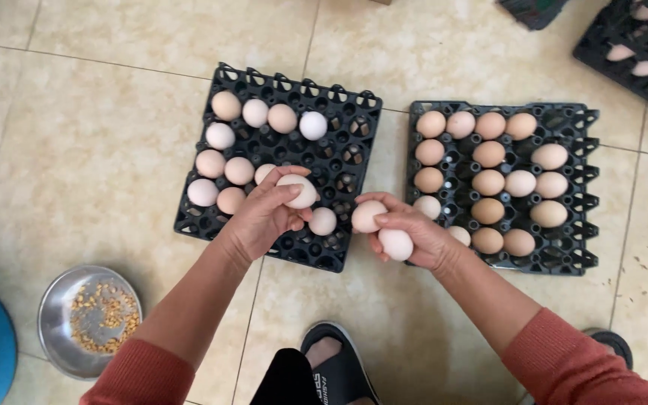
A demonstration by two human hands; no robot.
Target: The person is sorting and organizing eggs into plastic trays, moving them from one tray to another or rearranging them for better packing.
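Two hands hold eggs over black trays on a tiled floor.

The left hand [264, 217] grasps one egg [297, 190] above the left tray [343, 161]; the right hand [414, 236] grasps two eggs [396, 244] between the trays, near the right tray [575, 195].

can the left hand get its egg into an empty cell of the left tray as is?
Probably yes. The left hand holds its egg right over the left tray, with open cells beside it and nothing between.
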